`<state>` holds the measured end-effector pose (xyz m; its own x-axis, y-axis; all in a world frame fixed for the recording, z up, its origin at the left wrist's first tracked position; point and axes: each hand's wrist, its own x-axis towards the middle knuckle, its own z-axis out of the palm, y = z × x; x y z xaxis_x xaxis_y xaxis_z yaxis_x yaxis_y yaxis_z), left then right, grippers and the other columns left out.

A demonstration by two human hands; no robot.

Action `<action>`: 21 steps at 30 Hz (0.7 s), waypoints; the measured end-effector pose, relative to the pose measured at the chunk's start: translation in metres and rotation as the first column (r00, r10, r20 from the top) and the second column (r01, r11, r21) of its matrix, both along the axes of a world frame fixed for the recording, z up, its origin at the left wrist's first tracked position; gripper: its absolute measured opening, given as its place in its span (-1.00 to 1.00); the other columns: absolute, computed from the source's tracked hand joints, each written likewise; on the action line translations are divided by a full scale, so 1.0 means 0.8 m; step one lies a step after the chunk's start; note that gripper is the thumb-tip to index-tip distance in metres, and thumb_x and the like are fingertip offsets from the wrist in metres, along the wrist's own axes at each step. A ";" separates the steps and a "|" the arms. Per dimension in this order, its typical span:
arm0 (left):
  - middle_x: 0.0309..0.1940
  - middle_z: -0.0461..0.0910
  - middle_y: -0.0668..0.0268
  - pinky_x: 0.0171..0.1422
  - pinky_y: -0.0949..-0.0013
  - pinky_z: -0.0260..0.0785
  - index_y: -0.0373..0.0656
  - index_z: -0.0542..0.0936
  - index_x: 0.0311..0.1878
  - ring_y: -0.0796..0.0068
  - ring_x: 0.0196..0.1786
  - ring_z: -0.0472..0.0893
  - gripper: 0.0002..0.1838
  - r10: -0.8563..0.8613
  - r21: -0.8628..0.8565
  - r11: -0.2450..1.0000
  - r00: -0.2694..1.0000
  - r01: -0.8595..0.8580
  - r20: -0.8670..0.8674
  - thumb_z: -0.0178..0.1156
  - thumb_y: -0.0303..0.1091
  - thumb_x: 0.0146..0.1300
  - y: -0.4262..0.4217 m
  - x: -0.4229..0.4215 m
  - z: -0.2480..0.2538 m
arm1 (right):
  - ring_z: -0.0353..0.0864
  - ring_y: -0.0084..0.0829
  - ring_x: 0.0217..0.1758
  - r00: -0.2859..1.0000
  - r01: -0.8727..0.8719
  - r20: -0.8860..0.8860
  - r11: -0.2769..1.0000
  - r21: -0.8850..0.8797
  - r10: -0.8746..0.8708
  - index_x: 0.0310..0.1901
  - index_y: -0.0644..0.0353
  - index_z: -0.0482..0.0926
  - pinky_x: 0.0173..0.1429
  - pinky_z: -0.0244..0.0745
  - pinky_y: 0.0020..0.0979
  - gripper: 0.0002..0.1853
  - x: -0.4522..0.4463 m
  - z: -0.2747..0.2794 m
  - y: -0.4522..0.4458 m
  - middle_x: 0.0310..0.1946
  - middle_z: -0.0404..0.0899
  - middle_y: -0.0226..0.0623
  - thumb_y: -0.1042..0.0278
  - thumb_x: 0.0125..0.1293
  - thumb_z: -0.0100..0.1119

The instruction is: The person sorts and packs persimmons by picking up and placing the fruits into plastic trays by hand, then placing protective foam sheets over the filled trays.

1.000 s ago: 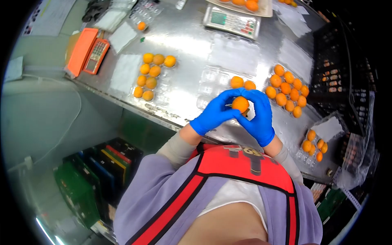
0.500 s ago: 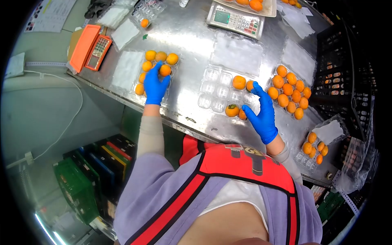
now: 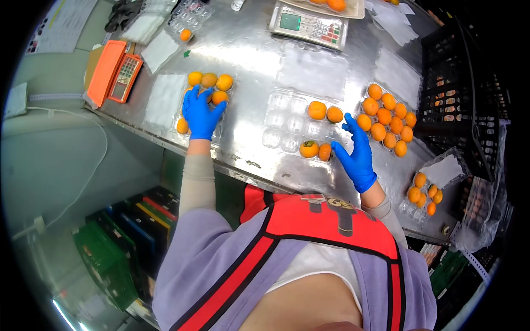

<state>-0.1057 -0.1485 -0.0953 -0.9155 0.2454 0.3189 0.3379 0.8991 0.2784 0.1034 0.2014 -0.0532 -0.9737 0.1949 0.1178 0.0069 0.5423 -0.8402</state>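
Lying in a clear plastic tray [image 3: 217,131] left of the frame's centre, round orange fruits [image 3: 224,83] show partly beneath the blue-gloved left hand [image 3: 202,115], whose grip I cannot tell. Right of centre, the blue-gloved right hand [image 3: 358,160], fingers and thumb wide apart, hangs near a second clear tray [image 3: 280,119].

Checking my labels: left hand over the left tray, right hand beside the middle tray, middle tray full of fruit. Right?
Not quite: the middle tray isn't full. The head view shows four fruits in it, and its left side is bare. Left hand over the left tray, right hand beside the middle one: correct.
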 end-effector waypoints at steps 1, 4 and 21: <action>0.19 0.38 0.13 0.26 0.05 0.19 -0.06 0.61 -0.06 0.02 0.25 0.31 -0.45 0.060 -0.014 0.998 0.998 -0.060 -0.029 0.42 -0.06 -0.18 0.002 0.000 -0.002 | 0.41 -0.26 0.11 1.000 0.002 0.018 1.000 0.001 -0.002 0.31 0.22 0.20 0.21 0.30 -0.29 -0.28 0.001 -0.002 0.001 0.17 0.37 -0.17 0.29 0.13 0.27; 0.11 0.44 0.08 0.24 0.09 0.24 -0.07 0.66 -0.21 0.00 0.14 0.40 -0.54 0.115 -0.182 0.973 0.984 -0.139 -0.134 0.39 0.01 -0.15 0.026 0.007 0.008 | 0.41 -0.27 0.11 1.000 0.022 0.011 0.999 0.024 -0.022 0.32 0.19 0.21 0.20 0.30 -0.30 -0.29 0.000 0.001 0.005 0.15 0.40 -0.19 0.28 0.14 0.26; 0.34 0.18 0.07 0.41 0.07 0.03 0.03 0.39 0.26 -0.01 0.37 0.15 -0.31 -0.238 0.080 0.970 0.967 0.231 0.095 0.32 -0.35 -0.04 0.051 0.031 0.006 | 0.48 -0.08 -0.05 0.983 -0.142 -0.052 0.911 0.387 0.175 0.02 0.13 0.47 0.03 0.42 -0.18 -0.44 0.021 -0.017 -0.006 -0.10 0.50 -0.15 0.30 -0.11 0.34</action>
<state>-0.0808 -0.1073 -0.0906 -0.8639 0.4380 0.2486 0.5030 0.7763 0.3800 0.1200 0.1963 -0.0668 -0.9713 -0.0372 0.2350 -0.1674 0.8088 -0.5638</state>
